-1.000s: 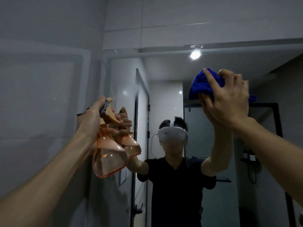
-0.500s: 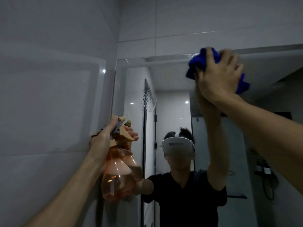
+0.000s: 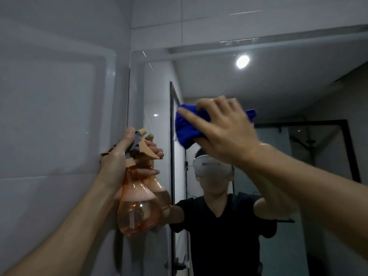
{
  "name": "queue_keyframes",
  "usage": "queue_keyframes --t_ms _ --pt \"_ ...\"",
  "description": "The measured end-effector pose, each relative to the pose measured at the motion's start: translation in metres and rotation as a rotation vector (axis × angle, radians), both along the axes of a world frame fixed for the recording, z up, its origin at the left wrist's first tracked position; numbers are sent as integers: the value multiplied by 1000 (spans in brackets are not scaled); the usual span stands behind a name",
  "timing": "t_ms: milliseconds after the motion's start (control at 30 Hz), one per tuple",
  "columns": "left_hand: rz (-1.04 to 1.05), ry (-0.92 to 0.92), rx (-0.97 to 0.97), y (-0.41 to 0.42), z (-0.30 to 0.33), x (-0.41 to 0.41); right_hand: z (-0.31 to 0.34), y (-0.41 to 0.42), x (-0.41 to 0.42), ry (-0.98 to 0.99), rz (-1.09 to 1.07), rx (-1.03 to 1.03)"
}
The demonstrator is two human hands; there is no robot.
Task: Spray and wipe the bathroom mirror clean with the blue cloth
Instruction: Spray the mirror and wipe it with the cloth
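Right hand (image 3: 225, 136) fingers bunch blue cloth (image 3: 186, 129) against mirror (image 3: 288, 80); left hand (image 3: 117, 162) grips spray bottle (image 3: 137, 208)

We are in a home bathroom: glossy pale wall tiles (image 3: 59, 116) run up to the ceiling on the left and above a large frameless mirror (image 3: 288, 80) fixed to the wall. In its reflection we see a black-framed glass shower screen (image 3: 346, 148) with a shower head (image 3: 310, 141) behind it, and a round ceiling light (image 3: 242, 61).
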State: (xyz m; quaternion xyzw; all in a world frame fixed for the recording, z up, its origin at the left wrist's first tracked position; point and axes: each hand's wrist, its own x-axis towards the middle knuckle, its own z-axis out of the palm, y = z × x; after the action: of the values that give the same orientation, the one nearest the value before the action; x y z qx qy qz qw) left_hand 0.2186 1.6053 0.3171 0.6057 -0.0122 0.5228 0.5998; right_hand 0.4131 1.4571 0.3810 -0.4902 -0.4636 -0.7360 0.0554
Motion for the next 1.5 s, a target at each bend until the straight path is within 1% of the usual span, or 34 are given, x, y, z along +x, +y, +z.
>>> queue_keyframes --t_ms 67,167,267,333,367,400,533,667,733,800,900,1000,1067,1133,1200,1267,1400,1500 --pt "-13 3 7 1 0 1 19 -19 15 49 4 129" --pt "-18 -10 27 2 0 3 59 -36 21 224 1 337" --pt "-15 -17 37 2 0 4 105 -20 4 455 37 539" --pt "-14 -13 42 3 0 4 122 4 -19 548 69 587" --pt "-11 -13 41 3 0 4 122 16 -30 543 79 559" --pt "-6 -15 38 3 -1 5 115 27 -39 498 77 499" --pt "1 -12 25 3 -3 4 46 50 -46 158 31 206" --pt "-19 -4 -14 2 -2 1 4 22 -22 -8 22 -19" --pt "-22 -2 -9 3 -1 0 1 0 -3 -81 35 -26" --pt "-15 -14 4 6 -2 1 11 -17 12 -53 58 55" --pt "0 -16 35 11 -3 3 51 -22 11 139 48 291" --pt "2 -21 50 13 -3 5 104 -1 -11 324 50 450" --pt "7 -23 56 14 -3 7 133 20 -31 399 82 488" --pt "10 -21 61 17 -2 8 152 43 -50 437 92 473" --pt "17 -23 69 18 -3 9 158 65 -68 414 90 407" --pt "38 -30 78 20 -4 10 150 85 -85 337 106 293" --pt "38 -25 47 17 -4 11 114 112 -97 114 90 56" --pt "24 -8 34 13 -5 10 101 109 -93 94 97 -8"
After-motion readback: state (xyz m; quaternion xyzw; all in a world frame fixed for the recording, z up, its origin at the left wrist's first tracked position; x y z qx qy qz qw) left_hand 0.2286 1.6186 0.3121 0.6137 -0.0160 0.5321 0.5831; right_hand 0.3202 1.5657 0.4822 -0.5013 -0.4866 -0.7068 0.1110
